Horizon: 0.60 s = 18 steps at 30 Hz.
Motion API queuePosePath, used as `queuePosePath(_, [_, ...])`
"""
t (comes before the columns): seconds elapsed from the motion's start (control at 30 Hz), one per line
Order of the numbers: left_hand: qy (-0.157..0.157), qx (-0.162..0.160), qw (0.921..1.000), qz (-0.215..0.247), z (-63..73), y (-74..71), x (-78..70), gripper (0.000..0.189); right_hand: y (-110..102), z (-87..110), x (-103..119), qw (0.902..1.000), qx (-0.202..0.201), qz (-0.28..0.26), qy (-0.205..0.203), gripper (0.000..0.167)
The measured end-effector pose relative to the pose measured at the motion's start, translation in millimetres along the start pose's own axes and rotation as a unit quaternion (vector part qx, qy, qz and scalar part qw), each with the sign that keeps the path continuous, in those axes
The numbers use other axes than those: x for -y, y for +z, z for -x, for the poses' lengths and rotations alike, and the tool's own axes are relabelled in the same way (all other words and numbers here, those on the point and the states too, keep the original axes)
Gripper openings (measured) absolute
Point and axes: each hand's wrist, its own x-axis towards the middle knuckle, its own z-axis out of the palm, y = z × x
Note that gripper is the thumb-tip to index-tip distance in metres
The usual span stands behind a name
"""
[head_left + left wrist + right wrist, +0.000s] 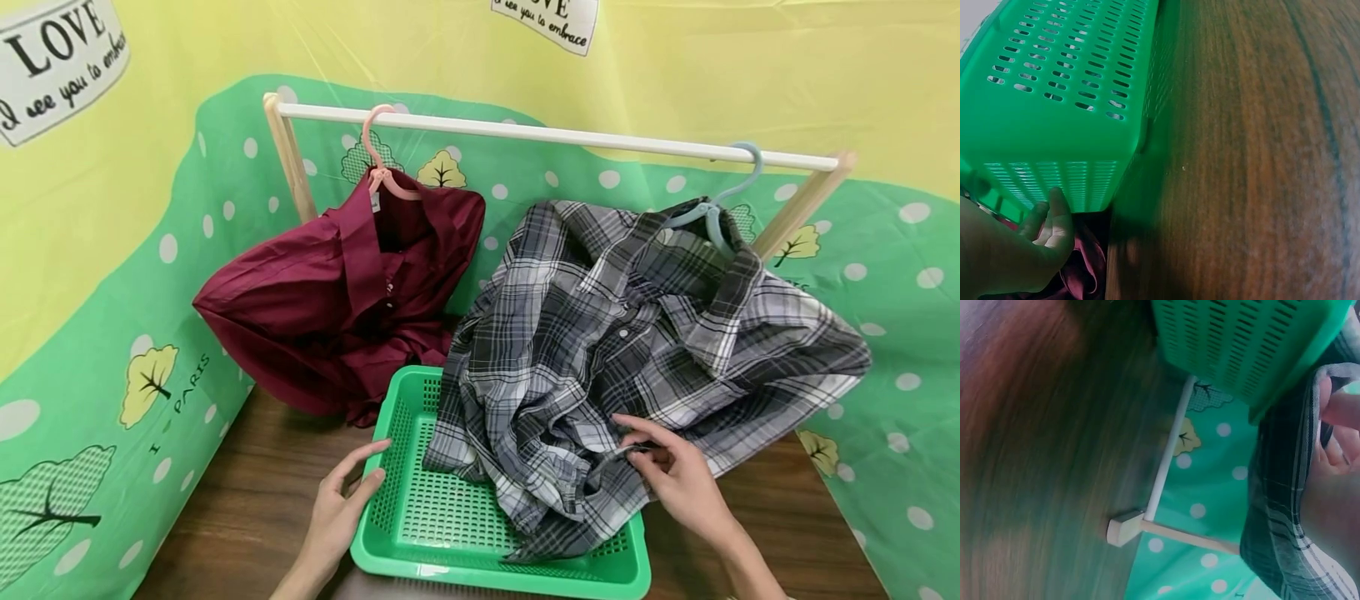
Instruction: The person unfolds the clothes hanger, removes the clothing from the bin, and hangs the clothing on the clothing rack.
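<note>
A grey, black and white plaid shirt hangs from a blue hanger, its lower part bunched into a green plastic basket. My right hand pinches a fold of the shirt near the basket's right side. In the right wrist view the cloth wraps past the curled fingers, partly hiding them. At the basket's left rim is my left hand, thumb and fingers apart. The left wrist view has its fingertips close against the perforated wall; whether they press on it I cannot tell.
A maroon shirt hangs on a pink hanger at the left. Both hangers hook over the white rail of a wooden-ended rack. The basket stands on a dark wooden table. Patterned yellow and green cloth surrounds the area.
</note>
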Motion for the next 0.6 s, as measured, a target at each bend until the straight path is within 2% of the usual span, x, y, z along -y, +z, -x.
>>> queuePosePath(0.17, [0.01, -0.003, 0.9999, -0.009, -0.6, -3.0, 0.8, 0.041, -9, -2.0, 7, 0.9946, -0.022, -0.095, 0.036, 0.047])
queuePosePath(0.4, [0.021, 0.0, 0.9996, -0.017, -2.2, -12.0, -0.5, 0.039, -15, 2.1, 22, 0.9697, -0.036, -0.236, 0.054, 0.051])
queuePosePath(0.53, [0.019, 0.005, 0.9996, -0.021, -3.5, -16.7, -2.3, 0.04, -15, 6.0, 31, 0.9573, -0.041, -0.285, 0.019, 0.056])
queuePosePath(0.6, [0.018, 0.007, 0.9995, -0.024, -3.9, -19.2, -3.1, 0.04, -15, 6.9, 35, 0.956, -0.037, -0.291, -0.005, 0.059])
